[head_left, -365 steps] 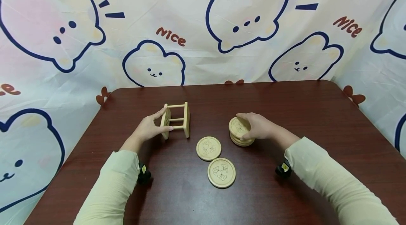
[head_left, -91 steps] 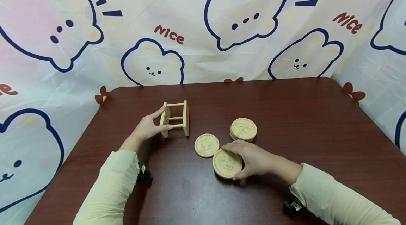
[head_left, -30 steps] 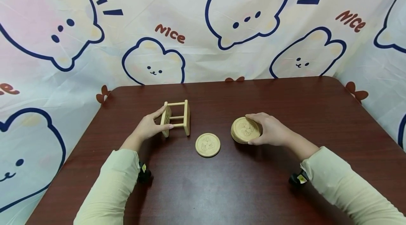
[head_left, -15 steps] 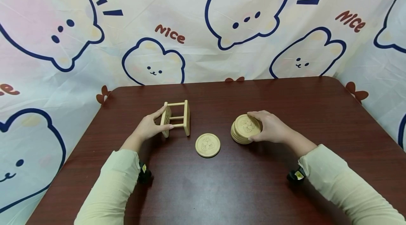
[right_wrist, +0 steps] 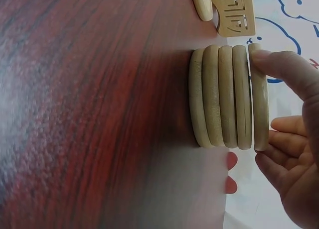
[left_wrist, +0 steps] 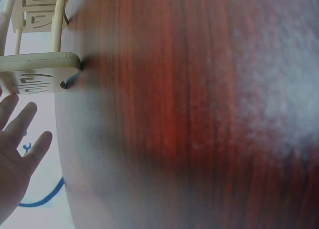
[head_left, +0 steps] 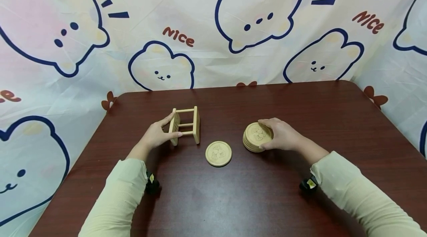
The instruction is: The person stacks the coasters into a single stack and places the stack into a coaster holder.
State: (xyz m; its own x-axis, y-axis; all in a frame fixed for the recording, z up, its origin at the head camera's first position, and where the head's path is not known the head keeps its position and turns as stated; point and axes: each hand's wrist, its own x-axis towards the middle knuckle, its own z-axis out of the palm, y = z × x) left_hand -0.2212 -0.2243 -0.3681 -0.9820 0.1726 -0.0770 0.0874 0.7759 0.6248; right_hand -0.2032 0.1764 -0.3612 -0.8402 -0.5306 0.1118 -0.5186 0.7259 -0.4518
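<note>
left hand [head_left: 155, 136] around rack's [head_left: 197, 126] side, right hand [head_left: 283, 135] around top coaster [head_left: 256, 133], far table edge [head_left: 213, 91] well beyond

Six wooden discs [head_left: 218, 154] are in view: one by itself and five in one stack [right_wrist: 227, 97], counting the one held at its top. There is one wooden rack [head_left: 197, 127], with two side panels [head_left: 176, 124] and three rods [head_left: 185, 111] visible in the head view. One left hand [head_left: 155, 135] and one right hand [head_left: 281, 135] appear, with two pale sleeves [head_left: 116, 192], two dark wrist devices [head_left: 152, 184] and one table [head_left: 200, 207].
</note>
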